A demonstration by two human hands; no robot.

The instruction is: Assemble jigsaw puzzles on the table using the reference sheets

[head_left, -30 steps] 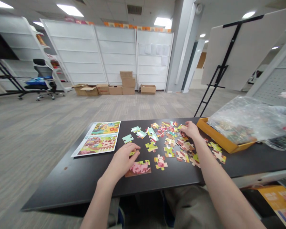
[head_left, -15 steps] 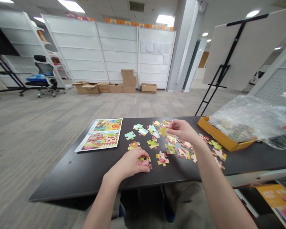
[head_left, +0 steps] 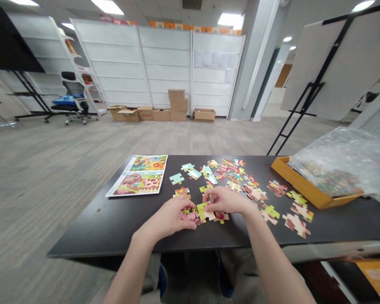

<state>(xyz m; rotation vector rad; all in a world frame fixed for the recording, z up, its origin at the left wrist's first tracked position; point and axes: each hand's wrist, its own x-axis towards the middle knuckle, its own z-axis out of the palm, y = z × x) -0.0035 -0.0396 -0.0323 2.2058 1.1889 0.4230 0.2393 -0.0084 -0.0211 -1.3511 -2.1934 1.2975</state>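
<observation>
My left hand (head_left: 174, 214) is closed on a pink and green puzzle piece (head_left: 190, 216) at the near part of the black table. Between thumb and fingers, my right hand (head_left: 223, 200) pinches a yellow-green puzzle piece (head_left: 205, 212), right beside the left hand's piece; I cannot tell whether the two touch. Partly under my right hand lies another piece (head_left: 222, 217) with pink on it. An orange-brown piece (head_left: 181, 192) sits just beyond my left fingers. Several loose pieces, among them a pale blue one (head_left: 176, 178) and a cow-patterned one (head_left: 297, 224), lie spread farther back and to the right.
A printed picture sheet (head_left: 139, 179) with two farm and animal scenes lies at the table's left. On the right, a yellow box (head_left: 316, 198) holds more pieces under clear plastic (head_left: 345, 147). The black table (head_left: 114, 228) ends at a front edge near my forearms.
My right hand has come down and toward me from the far pile, bringing the yellow-green puzzle piece beside my left hand. The left hand stays on its piece. The view has shifted slightly.
</observation>
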